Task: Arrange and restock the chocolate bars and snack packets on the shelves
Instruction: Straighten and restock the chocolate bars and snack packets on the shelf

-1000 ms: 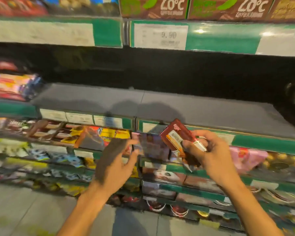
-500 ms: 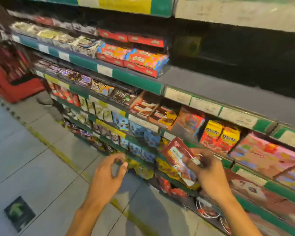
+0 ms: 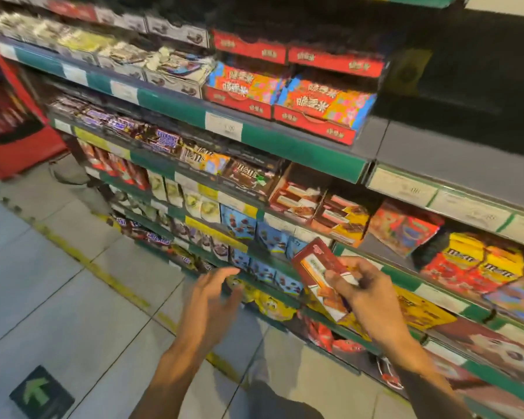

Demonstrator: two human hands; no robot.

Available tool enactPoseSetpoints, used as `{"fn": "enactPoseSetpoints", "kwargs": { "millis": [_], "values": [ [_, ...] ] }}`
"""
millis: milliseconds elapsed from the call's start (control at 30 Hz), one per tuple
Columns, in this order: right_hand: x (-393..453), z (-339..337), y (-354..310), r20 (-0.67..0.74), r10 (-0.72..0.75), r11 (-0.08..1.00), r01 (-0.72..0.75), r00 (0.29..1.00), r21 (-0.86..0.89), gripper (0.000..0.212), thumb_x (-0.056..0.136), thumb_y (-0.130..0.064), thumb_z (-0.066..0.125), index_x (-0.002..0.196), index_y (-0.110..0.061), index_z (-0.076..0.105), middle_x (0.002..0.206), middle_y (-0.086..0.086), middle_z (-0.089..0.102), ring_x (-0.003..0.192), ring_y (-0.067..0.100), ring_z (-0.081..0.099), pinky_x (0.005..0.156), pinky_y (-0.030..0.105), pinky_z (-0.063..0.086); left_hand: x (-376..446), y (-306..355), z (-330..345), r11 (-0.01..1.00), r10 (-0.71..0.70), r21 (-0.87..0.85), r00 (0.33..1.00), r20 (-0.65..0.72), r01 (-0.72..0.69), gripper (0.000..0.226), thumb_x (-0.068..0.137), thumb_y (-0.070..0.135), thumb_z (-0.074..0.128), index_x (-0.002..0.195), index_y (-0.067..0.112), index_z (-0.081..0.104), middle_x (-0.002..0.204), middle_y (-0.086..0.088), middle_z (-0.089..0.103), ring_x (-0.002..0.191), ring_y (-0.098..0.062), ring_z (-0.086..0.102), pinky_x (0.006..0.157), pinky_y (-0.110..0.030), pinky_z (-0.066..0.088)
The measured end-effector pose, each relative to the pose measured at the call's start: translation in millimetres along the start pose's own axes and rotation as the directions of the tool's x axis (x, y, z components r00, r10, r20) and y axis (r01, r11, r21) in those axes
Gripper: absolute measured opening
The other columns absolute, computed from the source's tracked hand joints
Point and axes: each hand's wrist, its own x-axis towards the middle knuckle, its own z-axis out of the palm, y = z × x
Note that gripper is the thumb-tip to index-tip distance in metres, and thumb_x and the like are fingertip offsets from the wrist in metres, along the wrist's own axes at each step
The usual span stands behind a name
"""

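- Before the shelves (image 3: 303, 152), the right hand (image 3: 366, 294) grips a red-brown chocolate box (image 3: 318, 267), fingers and thumb curled round its lower right part; the box is tilted, its top corner leaning left and up.
- Beside it, the left hand (image 3: 208, 303) holds nothing, fingers loosely spread and pointing toward the blue packets (image 3: 263, 269) on a lower shelf, apparently just short of touching them, though blur makes that hard to judge.
- Behind the box, brown-and-yellow chocolate cartons (image 3: 321, 211) sit on the middle shelf, with yellow and red M&M's boxes (image 3: 478, 263) further right.
- Higher up stand red display trays (image 3: 285, 92) of colourful bars.
- Further left, Snickers bars (image 3: 164, 140) lie in a row.
- Low at left, a green arrow sticker (image 3: 40, 393) lies on the tiled floor (image 3: 43, 282).
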Motion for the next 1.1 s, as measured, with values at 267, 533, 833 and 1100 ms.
{"fn": "enactPoseSetpoints", "kwargs": {
  "millis": [267,533,833,1100],
  "values": [
    [85.8,27.1,-1.1,-0.089,0.027,0.999,-0.024,0.996,0.04,0.022,0.087,-0.016,0.074,0.107,-0.017,0.065,0.097,0.007,0.076,0.08,0.024,0.075,0.062,0.035,0.057,139.7,3.2,19.1,0.962,0.147,0.217,0.984,0.102,-0.167,0.034,0.092,0.035,0.054,0.123,0.023,0.059,0.11,-0.001,0.063,0.106,-0.023,0.055,0.09,-0.039,0.047],
    [109.7,44.0,-6.6,-0.268,0.084,0.994,-0.062,0.96,0.091,0.017,0.088,-0.012,0.073,0.102,-0.018,0.065,0.095,0.002,0.076,0.079,0.019,0.075,0.061,0.037,0.059,239.7,15.1,51.5,0.861,0.272,0.356,0.919,0.285,-0.365,0.055,0.094,0.039,0.055,0.145,0.025,0.04,0.146,-0.006,0.041,0.13,-0.027,0.04,0.108,-0.047,0.036],
    [104.6,82.3,0.6,-0.448,0.097,0.994,-0.064,0.889,0.088,0.022,0.088,-0.01,0.074,0.098,0.004,0.06,0.084,0.014,0.073,0.071,0.026,0.068,0.062,0.044,0.056,283.6,-5.0,68.9,0.716,0.491,0.308,0.766,0.415,-0.626,0.041,0.096,0.037,0.058,0.134,0.024,0.056,0.125,-0.01,0.054,0.117,-0.032,0.045,0.101,-0.046,0.04],
    [141.2,92.4,-20.4,-0.45,0.065,0.996,-0.085,0.891,-0.024,0.021,0.092,-0.007,0.067,0.108,-0.002,0.055,0.085,0.018,0.069,0.063,0.022,0.071,0.055,0.035,0.059,293.3,-22.7,68.7,0.682,0.653,0.161,0.694,0.304,-0.713,0.009,0.093,0.025,0.062,0.099,0.019,0.066,0.104,-0.008,0.059,0.096,-0.034,0.048,0.085,-0.048,0.042]
  ]
}}
